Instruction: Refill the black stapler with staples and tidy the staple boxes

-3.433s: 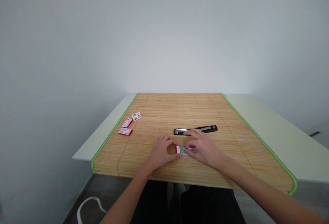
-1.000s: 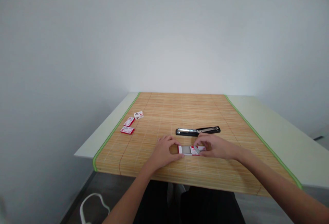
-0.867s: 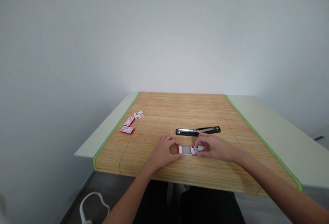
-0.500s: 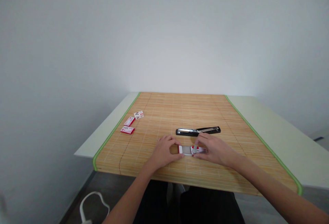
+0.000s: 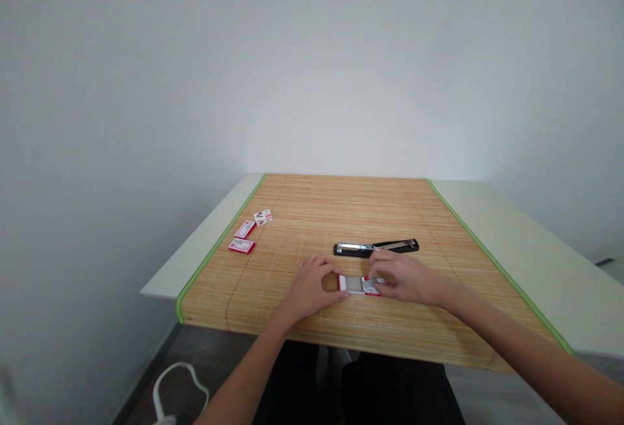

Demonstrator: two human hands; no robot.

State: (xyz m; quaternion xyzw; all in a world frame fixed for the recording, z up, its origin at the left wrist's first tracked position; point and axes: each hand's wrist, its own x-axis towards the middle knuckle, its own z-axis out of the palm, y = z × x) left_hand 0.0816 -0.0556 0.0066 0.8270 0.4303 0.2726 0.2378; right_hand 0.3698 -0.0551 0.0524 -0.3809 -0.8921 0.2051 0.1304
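Observation:
A small red and white staple box point(image 5: 357, 284) lies slid open on the bamboo mat point(image 5: 312, 210), its grey inside showing. My left hand point(image 5: 309, 287) is curled around its left end and holds it down. My right hand point(image 5: 403, 278) has its fingers pinched at the box's right end, on the box or its grey contents; I cannot tell which. Just behind the hands lies a black stapler point(image 5: 375, 247), opened out flat with its metal rail showing.
Three more small red and white boxes point(image 5: 242, 246) point(image 5: 244, 230) point(image 5: 262, 218) lie near the mat's left green edge. The pale table point(image 5: 526, 249) extends to the right of the mat. A white chair part point(image 5: 171, 391) shows below the table's front left.
Over the frames my right hand has shifted and re-gripped at the box's right end, and the box stands slid further open. The left hand has stayed put.

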